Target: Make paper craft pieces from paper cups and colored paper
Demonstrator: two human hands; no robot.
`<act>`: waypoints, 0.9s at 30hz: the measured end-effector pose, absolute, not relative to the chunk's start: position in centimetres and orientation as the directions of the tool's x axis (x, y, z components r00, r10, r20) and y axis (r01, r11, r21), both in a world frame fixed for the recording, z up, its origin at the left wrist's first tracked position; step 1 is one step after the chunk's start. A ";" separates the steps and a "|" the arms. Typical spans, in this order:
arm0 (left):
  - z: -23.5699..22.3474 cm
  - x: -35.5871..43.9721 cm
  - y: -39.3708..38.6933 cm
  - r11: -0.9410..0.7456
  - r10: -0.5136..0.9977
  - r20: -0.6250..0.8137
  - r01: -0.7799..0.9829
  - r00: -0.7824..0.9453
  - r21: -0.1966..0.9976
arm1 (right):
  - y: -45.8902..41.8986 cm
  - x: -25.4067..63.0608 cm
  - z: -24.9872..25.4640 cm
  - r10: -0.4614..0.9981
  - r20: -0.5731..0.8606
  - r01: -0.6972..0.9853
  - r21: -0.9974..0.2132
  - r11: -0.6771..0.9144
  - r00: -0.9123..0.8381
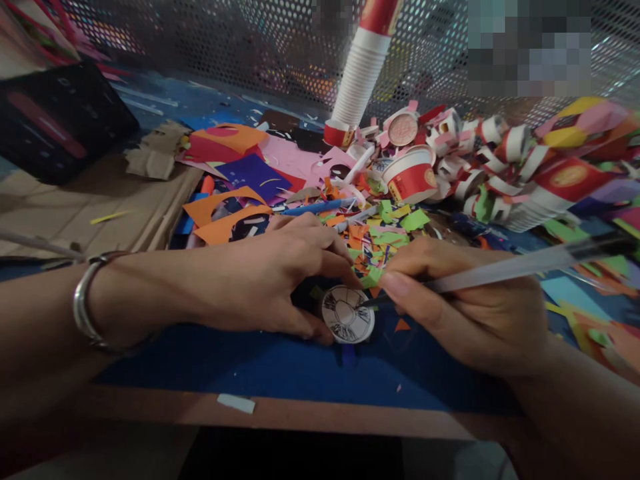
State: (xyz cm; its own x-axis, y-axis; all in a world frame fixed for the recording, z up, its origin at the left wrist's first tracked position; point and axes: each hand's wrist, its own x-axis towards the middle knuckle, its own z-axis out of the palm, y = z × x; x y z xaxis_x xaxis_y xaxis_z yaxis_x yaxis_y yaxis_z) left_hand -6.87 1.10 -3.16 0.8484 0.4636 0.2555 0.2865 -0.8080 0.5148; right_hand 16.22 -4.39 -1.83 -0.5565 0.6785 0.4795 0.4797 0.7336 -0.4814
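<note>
A small white paper disc (347, 315) with black pen lines lies on the blue table surface (280, 363) near the front edge. My left hand (270, 277) pinches its left rim between thumb and fingers, holding it flat. A silver bangle (86, 300) circles that wrist. My right hand (470, 300) is closed around a clear-barrelled pen (520, 265), whose dark tip touches the disc's right edge.
Coloured paper scraps (380, 233) lie heaped just behind the hands. A red and white paper cup (413, 175), cut cup rings (505, 153) and a tall cup stack (363, 67) stand behind. Cardboard (75, 207) lies at left, a metal mesh wall (225, 40) at back.
</note>
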 end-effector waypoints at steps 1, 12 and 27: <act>-3.1 -6.9 1.1 -0.808 0.448 0.214 0.290 0.868 0.512 | -4.3 16.3 -1.8 0.675 0.482 0.479 -0.477 0.737 -0.559; -3.1 -7.0 1.2 -0.792 0.428 0.156 0.286 0.890 0.539 | -4.2 16.3 -1.3 0.662 0.469 0.480 -0.457 0.748 -0.585; -3.0 -6.7 0.6 -0.767 0.493 0.140 0.353 0.859 0.535 | -4.1 16.5 -1.2 0.676 0.440 0.493 -0.466 0.735 -0.591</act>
